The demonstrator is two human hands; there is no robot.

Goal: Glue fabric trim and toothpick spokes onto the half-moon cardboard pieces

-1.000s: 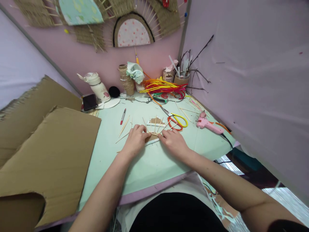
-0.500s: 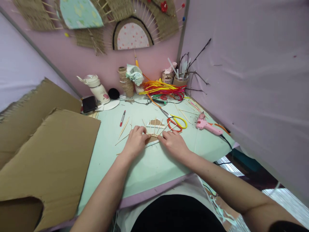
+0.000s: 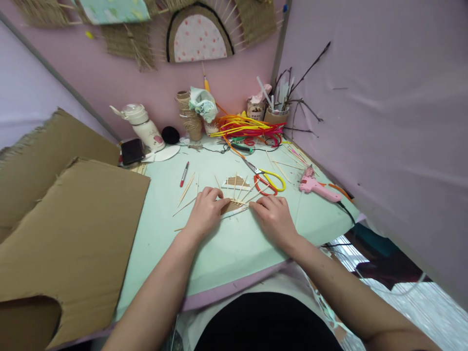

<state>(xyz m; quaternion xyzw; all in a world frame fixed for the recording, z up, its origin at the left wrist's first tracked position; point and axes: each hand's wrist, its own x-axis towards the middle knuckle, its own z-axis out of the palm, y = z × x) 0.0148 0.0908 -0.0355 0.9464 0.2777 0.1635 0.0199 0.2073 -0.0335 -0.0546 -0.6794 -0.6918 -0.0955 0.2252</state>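
Note:
In front of me on the table lies a small curved piece of cardboard (image 3: 231, 207) with a white edge, and several thin wooden sticks (image 3: 236, 187) fan out from it. My left hand (image 3: 205, 210) is closed at its left side, thumb against the cardboard. My right hand (image 3: 275, 217) has its fingertips pinched at the right end of a thin stick that lies across the piece. Just behind is another half-round cardboard piece (image 3: 234, 183) with a white border. Scissors (image 3: 268, 179) with red and yellow handles rest close to my right hand.
Large cardboard sheets (image 3: 91, 234) cover the left side. A pink glue gun (image 3: 320, 189) lies at right, its cord over the edge. Behind stand a white bottle (image 3: 146, 129), twine (image 3: 190, 117) and bundled coloured cords (image 3: 252, 127). A red-tipped pen (image 3: 184, 174) and loose sticks (image 3: 186, 190) lie at left.
My right hand has slid a little to the right, away from the left hand, showing more of the cardboard piece. The left hand stays at its side. The view has tipped slightly downward.

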